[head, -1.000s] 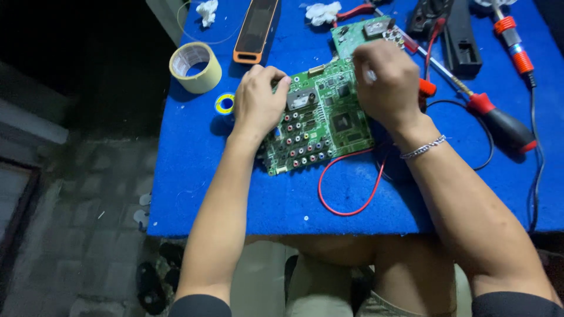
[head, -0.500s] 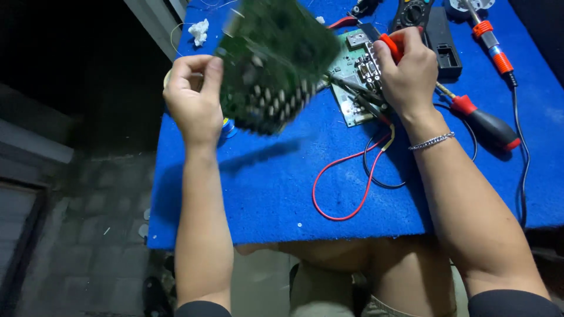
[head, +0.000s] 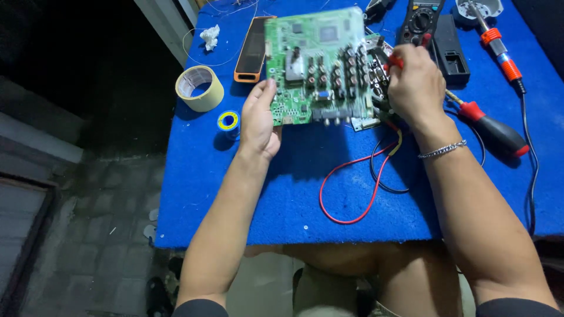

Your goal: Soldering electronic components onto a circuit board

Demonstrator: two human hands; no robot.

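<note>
My left hand (head: 258, 120) grips the lower left edge of a large green circuit board (head: 314, 56). The board is raised off the blue table (head: 282, 199) with its component side tilted toward me. My right hand (head: 414, 85) is closed around a thin red-handled tool (head: 397, 60). It rests over a smaller circuit board (head: 376, 79), which lies partly hidden behind the large one. Red and black wires (head: 352, 194) loop from under my right hand toward the table's front edge.
A tape roll (head: 200, 88) and a small blue solder spool (head: 228, 122) lie left of my hand. Behind the board is an orange-edged black device (head: 252, 50). A multimeter (head: 420, 20), black box (head: 453, 50), soldering iron (head: 499, 53) and red-black screwdriver (head: 493, 129) lie at the right.
My left hand lifted the large green board off the table, swung it up and turned it toward me. My right hand stayed at the smaller board with the red tool.
</note>
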